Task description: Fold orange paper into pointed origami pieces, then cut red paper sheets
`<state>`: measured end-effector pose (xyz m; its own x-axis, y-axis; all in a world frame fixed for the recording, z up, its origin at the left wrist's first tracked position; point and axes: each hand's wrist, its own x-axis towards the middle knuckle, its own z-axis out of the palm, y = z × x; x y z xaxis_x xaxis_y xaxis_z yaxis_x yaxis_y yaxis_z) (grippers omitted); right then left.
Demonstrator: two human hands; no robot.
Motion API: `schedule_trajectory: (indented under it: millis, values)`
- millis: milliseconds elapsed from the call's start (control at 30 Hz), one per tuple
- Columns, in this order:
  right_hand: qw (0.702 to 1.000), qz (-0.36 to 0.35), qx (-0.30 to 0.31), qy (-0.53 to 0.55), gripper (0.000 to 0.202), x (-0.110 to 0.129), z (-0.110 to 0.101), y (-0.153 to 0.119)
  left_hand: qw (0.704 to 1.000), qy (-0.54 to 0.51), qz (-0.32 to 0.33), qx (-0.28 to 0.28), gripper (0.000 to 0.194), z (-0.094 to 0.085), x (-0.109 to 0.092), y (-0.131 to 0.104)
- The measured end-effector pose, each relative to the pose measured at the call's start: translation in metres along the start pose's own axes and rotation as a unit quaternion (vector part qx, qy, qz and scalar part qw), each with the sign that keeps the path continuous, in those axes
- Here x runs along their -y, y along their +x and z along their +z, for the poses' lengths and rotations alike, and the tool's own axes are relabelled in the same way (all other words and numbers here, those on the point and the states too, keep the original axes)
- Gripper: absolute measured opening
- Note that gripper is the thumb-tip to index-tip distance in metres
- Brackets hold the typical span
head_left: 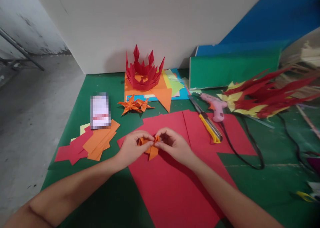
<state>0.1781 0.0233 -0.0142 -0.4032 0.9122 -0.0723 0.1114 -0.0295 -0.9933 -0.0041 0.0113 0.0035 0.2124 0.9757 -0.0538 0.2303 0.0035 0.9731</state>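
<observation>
Between both hands is a folded orange paper piece point(153, 152), held over large red sheets point(172, 184). My left hand point(133, 147) pinches its left part with thumb and fingers. On the other side, my right hand point(175, 146) has its thumb and fingertips closed on the piece's upper right. The fingertips of the two hands nearly meet at its top. Two orange paper stars point(136, 104) lie beyond the hands. Behind them a red folded-paper crown point(143, 76) stands on stacked coloured sheets point(181, 88).
Left of the hands are orange strips point(100, 143), red strips point(66, 153) and a blurred-out phone-like object point(100, 111). To the right are a yellow cutter point(208, 126), a pink glue gun point(216, 106) with a black cord, and red and yellow paper shapes point(265, 96).
</observation>
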Motion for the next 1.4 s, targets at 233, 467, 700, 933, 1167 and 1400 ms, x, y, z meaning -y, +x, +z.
schedule_trajectory:
  millis: [233,467,700,933,1167,1400]
  values:
    - [1.000,0.008,0.001,-0.020,0.023,0.001,0.001,-0.001,0.999,0.029,0.016,0.017,0.008,0.000,0.001,-0.001]
    - [1.000,0.013,0.003,-0.011,0.022,0.002,0.001,0.000,0.998,0.038,0.037,0.023,0.009,0.000,0.001,-0.002]
    - [1.000,0.019,0.000,-0.015,0.018,0.002,0.000,0.000,0.999,0.027,0.040,0.026,0.009,0.001,0.000,-0.003]
    - [0.999,-0.004,0.020,-0.036,0.015,0.008,-0.002,-0.001,0.999,0.035,0.019,0.026,0.010,0.000,-0.002,-0.002]
    - [0.980,-0.121,-0.001,-0.155,0.017,0.022,-0.006,-0.001,0.996,0.075,0.003,0.039,0.013,0.001,0.000,-0.003]
    - [0.973,-0.147,0.084,-0.154,0.016,0.022,-0.016,-0.001,0.993,0.099,0.002,0.071,0.013,0.000,0.000,-0.002]
